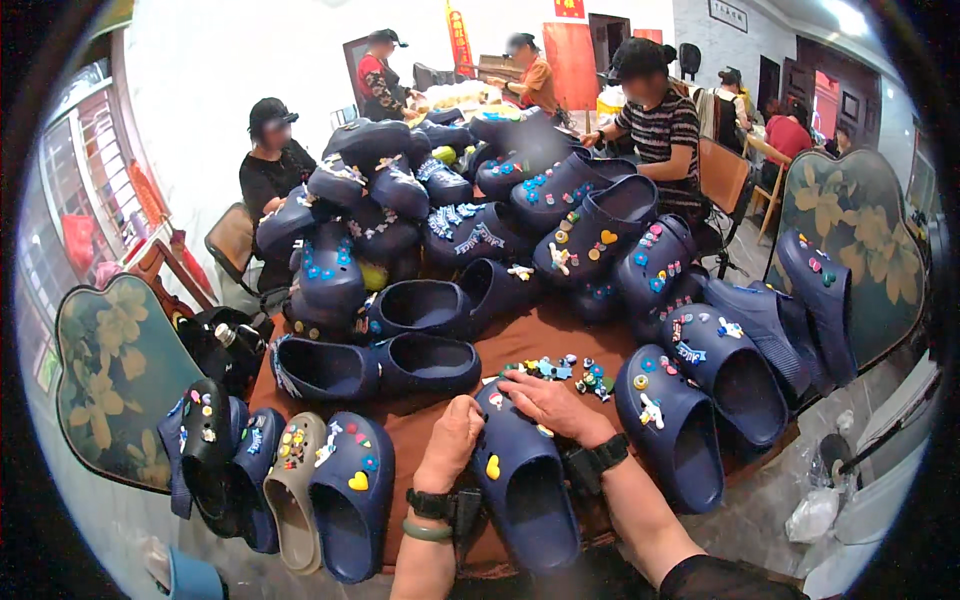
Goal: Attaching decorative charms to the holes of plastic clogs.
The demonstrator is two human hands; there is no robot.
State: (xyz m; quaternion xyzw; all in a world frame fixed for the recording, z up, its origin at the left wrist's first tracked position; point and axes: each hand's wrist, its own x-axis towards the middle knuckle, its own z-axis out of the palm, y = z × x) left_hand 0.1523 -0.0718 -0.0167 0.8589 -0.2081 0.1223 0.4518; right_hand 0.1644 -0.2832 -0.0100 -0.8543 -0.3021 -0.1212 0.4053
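A navy blue clog [530,480] lies in front of me with its toe pointing away; a yellow heart charm [492,467] and a few small charms sit on its upper. My left hand [452,440] is closed against the left side of the toe, its fingertips partly hidden. Across the right side of the toe, my right hand [555,405] rests with fingers stretched out and touching the upper. Just beyond it, a loose pile of small colourful charms [590,378] lies on the brown tabletop [420,430].
Decorated navy clogs [352,500] and a beige clog [293,490] line the left front edge. More clogs [670,430] stand at right. A tall heap of clogs [375,190] fills the far side. Chair backs [125,385] flank the table; several people sit or stand beyond.
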